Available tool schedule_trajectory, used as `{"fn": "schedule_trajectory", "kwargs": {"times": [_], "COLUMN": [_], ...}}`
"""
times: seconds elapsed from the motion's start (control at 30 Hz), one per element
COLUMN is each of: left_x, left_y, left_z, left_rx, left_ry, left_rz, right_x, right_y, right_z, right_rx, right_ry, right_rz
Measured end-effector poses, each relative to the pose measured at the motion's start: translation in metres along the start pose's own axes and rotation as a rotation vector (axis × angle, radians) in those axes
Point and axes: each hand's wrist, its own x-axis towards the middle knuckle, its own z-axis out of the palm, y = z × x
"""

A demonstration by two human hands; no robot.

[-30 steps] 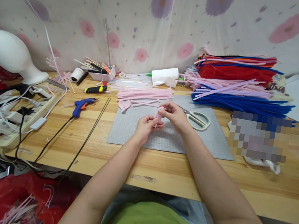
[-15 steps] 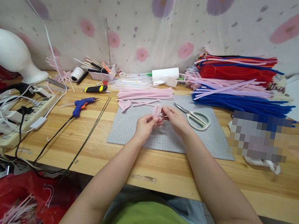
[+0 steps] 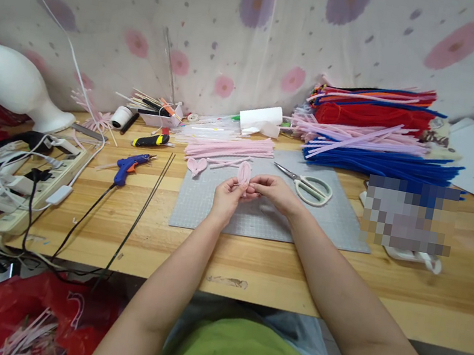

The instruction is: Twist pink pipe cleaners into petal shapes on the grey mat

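Note:
A pink pipe cleaner (image 3: pixel 244 172), bent into a narrow oval loop, stands upright between my hands above the grey cutting mat (image 3: pixel 199 210). My left hand (image 3: pixel 228 200) pinches the loop's lower end. From the other side my right hand (image 3: pixel 274 193) has its thumb and forefinger closed at the same lower end. On the mat to the left lies a pink heart-like piece (image 3: pixel 196 166) of bent pipe cleaner. Behind the loop rests a bundle of straight pink pipe cleaners (image 3: pixel 228 148). Scissors (image 3: pixel 312 190) with pale green handles lie just beyond my right hand.
A blue hot glue gun (image 3: pixel 131 168), a yellow-black cutter (image 3: pixel 150 140) and thin dark rods (image 3: pixel 137 221) lie to the left. Farther left are a corded power strip (image 3: pixel 47 187) and a white foam head (image 3: pixel 11 76). Blue pipe cleaners (image 3: pixel 381 163) are stacked at back right.
The loop has shifted slightly left and turned to show more of its oval. My right fingers have come down from beside its top to its lower end.

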Motion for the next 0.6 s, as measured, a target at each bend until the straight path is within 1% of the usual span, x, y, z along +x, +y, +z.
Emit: {"fn": "schedule_trajectory", "kwargs": {"times": [0.13, 0.33, 0.47, 0.6], "left_x": [0.001, 0.002, 0.005, 0.006], "left_y": [0.000, -0.005, -0.010, -0.010], "left_z": [0.001, 0.001, -0.001, -0.003], "left_rx": [0.024, 0.063, 0.090, 0.105], "left_ry": [0.013, 0.037, 0.086, 0.134], "left_rz": [0.032, 0.101, 0.154, 0.183], "right_x": [0.000, -0.002, -0.003, -0.005], "right_y": [-0.002, -0.005, -0.005, -0.006], "right_z": [0.006, 0.008, 0.012, 0.017], "right_rx": [-0.026, -0.086, -0.280, -0.542], "right_ry": [0.068, 0.088, 0.157, 0.261], "right_rz": [-0.030, -0.079, -0.185, -0.370]}}
